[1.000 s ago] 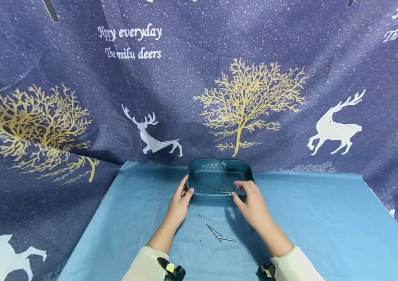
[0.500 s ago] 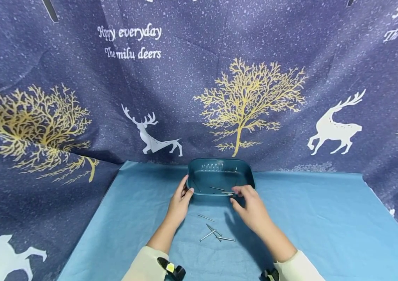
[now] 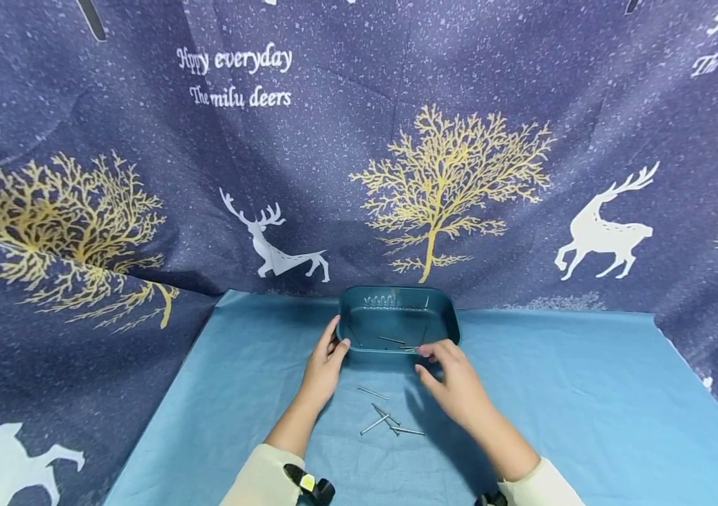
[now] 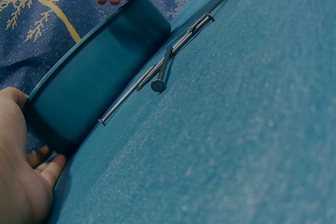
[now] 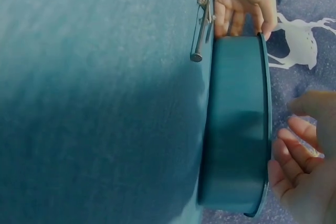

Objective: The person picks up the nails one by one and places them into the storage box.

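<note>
A teal plastic tray [image 3: 396, 290] stands at the far middle of the blue cloth, with a few steel nails [image 3: 399, 343] lying inside it. My left hand [image 3: 332, 350] grips its front left corner, thumb over the rim [image 4: 21, 171]. My right hand [image 3: 436, 360] hovers just at the front right rim with fingers relaxed and spread, holding nothing [image 5: 304, 166]. Several loose nails [image 3: 387, 420] lie on the cloth between my forearms, close in front of the tray wall [image 4: 168, 64].
The blue cloth [image 3: 586, 407] covers the table. A dark blue curtain with gold trees and white deer [image 3: 434, 183] hangs close behind the tray and folds in along both sides.
My right hand has drawn back from over the tray's front right part to just outside the rim. The left hand and the tray have stayed put.
</note>
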The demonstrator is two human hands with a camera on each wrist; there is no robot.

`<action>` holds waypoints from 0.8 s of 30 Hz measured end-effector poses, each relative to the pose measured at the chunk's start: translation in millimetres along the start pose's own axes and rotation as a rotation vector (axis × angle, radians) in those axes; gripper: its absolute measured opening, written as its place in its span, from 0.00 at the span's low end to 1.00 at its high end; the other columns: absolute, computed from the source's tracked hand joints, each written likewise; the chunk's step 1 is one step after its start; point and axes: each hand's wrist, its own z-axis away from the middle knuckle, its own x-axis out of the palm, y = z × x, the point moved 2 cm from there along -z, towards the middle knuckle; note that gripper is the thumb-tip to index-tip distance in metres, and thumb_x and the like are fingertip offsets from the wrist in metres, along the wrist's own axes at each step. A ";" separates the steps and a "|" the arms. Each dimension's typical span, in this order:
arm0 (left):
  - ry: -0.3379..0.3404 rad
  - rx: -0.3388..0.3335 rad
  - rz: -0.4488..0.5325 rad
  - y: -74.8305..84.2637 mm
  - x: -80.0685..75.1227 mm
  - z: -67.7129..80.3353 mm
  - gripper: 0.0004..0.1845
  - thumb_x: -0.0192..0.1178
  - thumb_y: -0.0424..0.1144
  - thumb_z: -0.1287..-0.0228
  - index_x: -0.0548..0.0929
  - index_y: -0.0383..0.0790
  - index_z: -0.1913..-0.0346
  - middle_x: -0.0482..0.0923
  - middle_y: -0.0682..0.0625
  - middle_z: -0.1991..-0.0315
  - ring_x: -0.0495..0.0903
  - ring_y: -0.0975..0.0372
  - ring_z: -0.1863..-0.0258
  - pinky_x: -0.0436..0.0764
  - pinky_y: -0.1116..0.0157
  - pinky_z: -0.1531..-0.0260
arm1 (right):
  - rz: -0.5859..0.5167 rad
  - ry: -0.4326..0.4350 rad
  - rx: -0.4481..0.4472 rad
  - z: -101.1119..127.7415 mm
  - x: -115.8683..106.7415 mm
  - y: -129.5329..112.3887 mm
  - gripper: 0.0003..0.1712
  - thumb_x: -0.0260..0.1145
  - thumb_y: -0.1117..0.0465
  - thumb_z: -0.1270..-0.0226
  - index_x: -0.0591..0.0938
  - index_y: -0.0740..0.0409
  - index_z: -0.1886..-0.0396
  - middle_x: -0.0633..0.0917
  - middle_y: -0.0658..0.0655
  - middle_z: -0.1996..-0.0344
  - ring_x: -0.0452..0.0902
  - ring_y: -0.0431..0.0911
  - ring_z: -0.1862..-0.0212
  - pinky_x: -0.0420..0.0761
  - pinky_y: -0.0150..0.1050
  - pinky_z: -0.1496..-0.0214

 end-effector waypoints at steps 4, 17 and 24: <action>-0.006 0.002 0.007 -1.0 0.1 0.2 0.31 0.52 0.50 0.21 0.57 0.64 0.20 0.60 0.41 0.22 0.64 0.48 0.24 0.70 0.45 0.30 | 0.003 -0.007 -0.013 2.9 -0.1 -1.2 0.15 0.75 0.63 0.39 0.86 0.55 0.52 0.83 0.50 0.57 0.80 0.46 0.54 0.81 0.45 0.51; -0.003 0.005 -0.001 0.2 0.2 0.5 0.33 0.53 0.57 0.23 0.58 0.65 0.21 0.61 0.40 0.22 0.65 0.48 0.24 0.71 0.45 0.30 | 0.002 -0.050 -0.064 9.9 1.4 -1.8 0.10 0.75 0.62 0.38 0.86 0.53 0.58 0.83 0.46 0.60 0.79 0.40 0.56 0.83 0.41 0.52; 0.001 0.000 0.000 -1.1 0.8 -0.4 0.31 0.53 0.50 0.21 0.58 0.63 0.20 0.61 0.40 0.22 0.65 0.48 0.25 0.72 0.45 0.31 | 0.005 -0.067 -0.086 13.7 3.4 -3.6 0.09 0.75 0.61 0.39 0.86 0.52 0.59 0.82 0.44 0.64 0.78 0.39 0.59 0.82 0.37 0.55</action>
